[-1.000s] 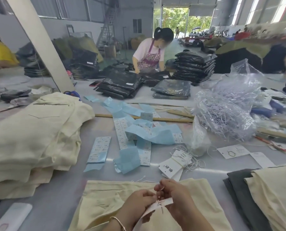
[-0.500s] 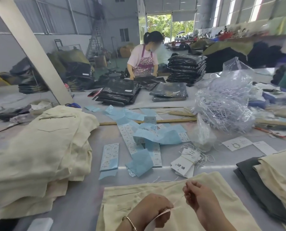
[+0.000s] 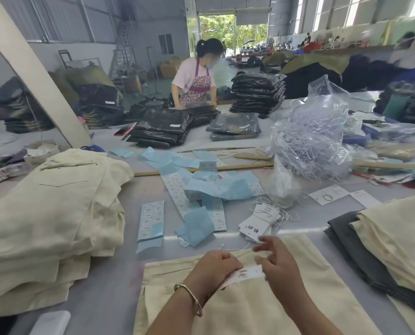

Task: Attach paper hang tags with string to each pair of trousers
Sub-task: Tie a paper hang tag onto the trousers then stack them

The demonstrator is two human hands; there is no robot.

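The person works at the near edge of the bench (image 3: 119, 281). A pair of cream trousers (image 3: 250, 308) lies flat right in front, under both hands.

The left hand (image 3: 213, 264) is curled & pinches one end of a white paper hang tag (image 3: 246, 275). The tag lies just above the cloth, with its long side running left to right, from the left hand toward the right hand (image 3: 277, 264). The right hand sits at the tag's other end, touching or almost touching it. Its fingers are spread & a bit blurry, and it seems to hold nothing. A thin string may be between the fingers, but it's too small to tell.

So the tag is between the 2 hands, w/ the left one holding it and the right one free to work. Probably the next bit is to pull or loop the string at the right end of the tag, so the right hand is the one best placed.

More tags w/ strings lie in a small pile (image 3: 259, 222) just past the right hand, near the far edge of the trousers. A big stack of cream trousers (image 3: 51, 213) sits to the left, & another stack (image 3: 400, 240) to the right.
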